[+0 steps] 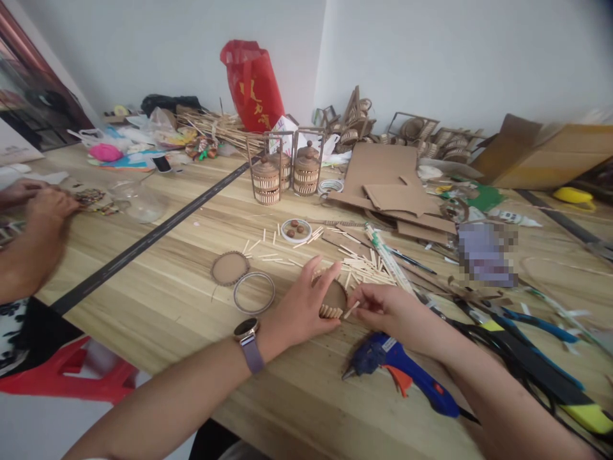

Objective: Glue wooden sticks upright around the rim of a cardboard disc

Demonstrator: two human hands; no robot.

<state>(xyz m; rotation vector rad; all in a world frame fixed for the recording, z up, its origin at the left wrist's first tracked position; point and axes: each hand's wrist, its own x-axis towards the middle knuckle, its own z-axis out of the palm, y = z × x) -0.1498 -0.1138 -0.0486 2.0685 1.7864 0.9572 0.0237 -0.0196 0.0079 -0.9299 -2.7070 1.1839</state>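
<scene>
My left hand [306, 306] is wrapped round the left side of a small round cardboard piece [336, 295], which has short wooden sticks standing along its front edge. Between the thumb and fingers of my right hand [383, 308] is one short wooden stick [352, 310], held close to the right of that row. A blue glue gun [407, 367] lies just below my right hand. Loose sticks [366, 268] are scattered behind both hands. To the left lie a cardboard disc with a ridged rim [230, 268] and a pale ring [254, 292].
Small lidded containers in frames [265, 182] stand farther back, near a red bag [252, 86]. Cardboard sheets [383, 172] and blue-handled pliers [541, 324] are on the right. Another person's hands [50, 201] work at the left edge.
</scene>
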